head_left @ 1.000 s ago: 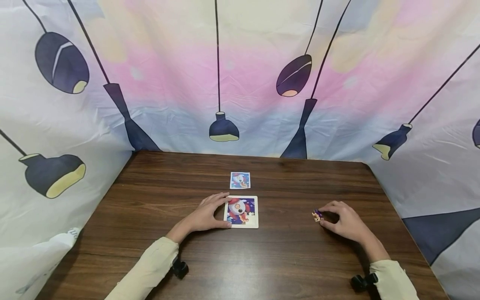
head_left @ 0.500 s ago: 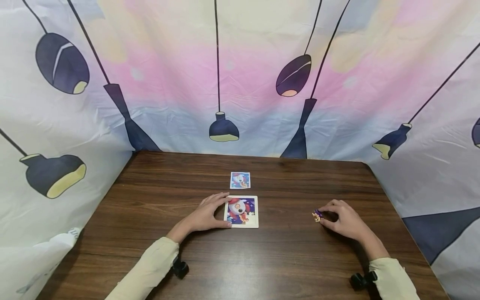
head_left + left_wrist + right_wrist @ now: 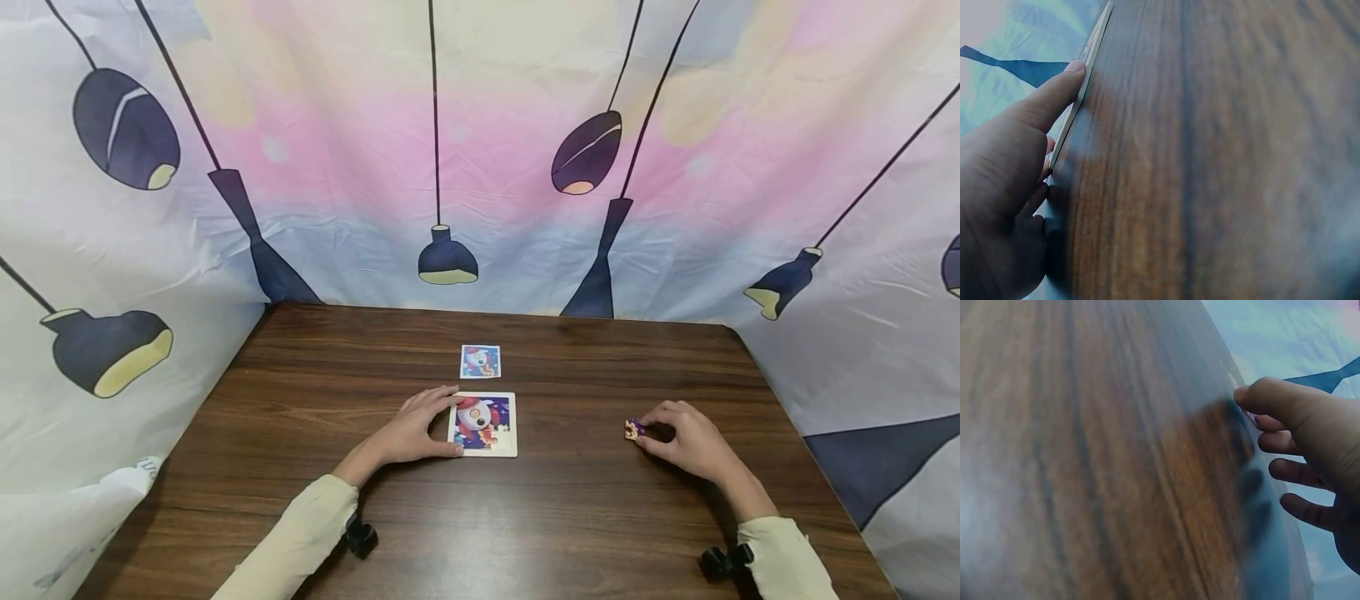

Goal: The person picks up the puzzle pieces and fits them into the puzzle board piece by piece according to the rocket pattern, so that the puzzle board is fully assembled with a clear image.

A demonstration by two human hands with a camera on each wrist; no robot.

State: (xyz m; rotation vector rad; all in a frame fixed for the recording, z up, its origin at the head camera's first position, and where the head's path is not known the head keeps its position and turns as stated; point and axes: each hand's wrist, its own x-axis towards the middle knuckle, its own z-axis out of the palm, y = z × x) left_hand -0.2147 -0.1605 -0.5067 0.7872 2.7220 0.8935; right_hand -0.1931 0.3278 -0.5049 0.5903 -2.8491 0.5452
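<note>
A square jigsaw puzzle (image 3: 480,421) in a pale tray frame lies on the table, its picture covering most of the tray and the lower right showing bare tray. My left hand (image 3: 411,427) holds the frame's left side, thumb at the near corner and fingertips at the far one; the left wrist view has the thumb (image 3: 1057,94) against the frame's edge (image 3: 1072,115). Off to the right, my right hand (image 3: 688,440) pinches a small purple and orange puzzle piece (image 3: 633,430) between thumb and forefinger. The right wrist view mostly hides that piece behind the thumb (image 3: 1272,400).
Behind the puzzle lies a small picture card (image 3: 480,362) with a similar design. The dark wood table (image 3: 555,517) ends at a hanging cloth (image 3: 360,250) printed with lamps, at the back and sides. Both wrists carry black cameras (image 3: 362,537).
The puzzle piece has turned slightly in my right fingers and shifted a touch to the left. My left hand and the framed puzzle stay where they were.
</note>
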